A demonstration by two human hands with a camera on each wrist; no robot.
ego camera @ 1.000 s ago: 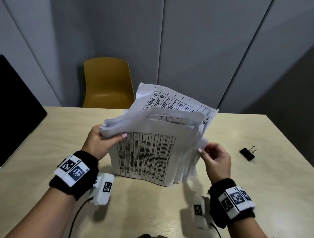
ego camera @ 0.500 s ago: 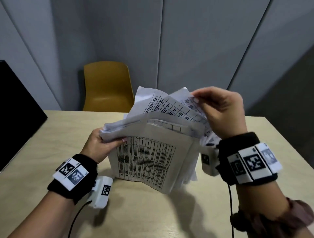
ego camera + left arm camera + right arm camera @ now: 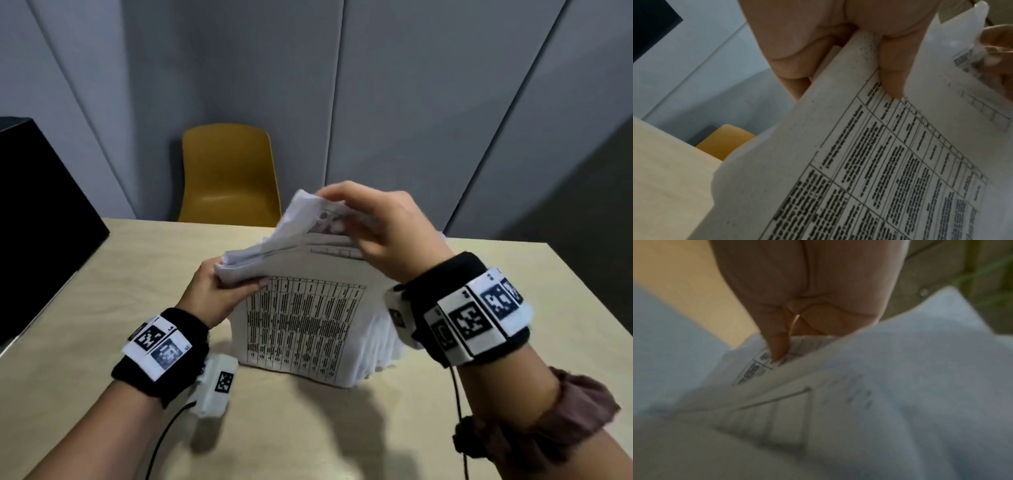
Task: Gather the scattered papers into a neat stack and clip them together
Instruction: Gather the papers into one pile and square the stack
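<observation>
Dark panel (image 3: pixel 37 219) sat at far left, at the table (image 3: pixel 102 308) edge. My left hand (image 3: pixel 212 298) gripped the left top corner of the papers (image 3: pixel 305 329), thumb (image 3: pixel 892 71) laid over the front printed sheet and the other fingers (image 3: pixel 789 53) curled behind the bundle. The papers stood on their bottom edge on the table, front sheet with the printed grid facing me, top edges uneven and fanned, not squared. Left wristband (image 3: pixel 157 346) with black-and-white markers sat low near the table, a white camera box (image 3: pixel 219 383) below it with a cable running off.

Yellow chair (image 3: pixel 229 174) stood behind the table, left of centre, against the grey wall panels (image 3: pixel 411 102).

My right hand (image 3: pixel 373 226) came over the top of the papers from the right, fingers curled down onto the raised back sheets; the wrist view was blurred but a fingertip (image 3: pixel 777 350) was pressing into the top edge between sheets, so it was pinching or flicking at the upper sheets. The top right corner of the bundle bent under it. Right wristband (image 3: pixel 469 311) with markers was raised above the table, scrunchie (image 3: pixel 561 411) further down my forearm, a cable hanging from the wrist.
</observation>
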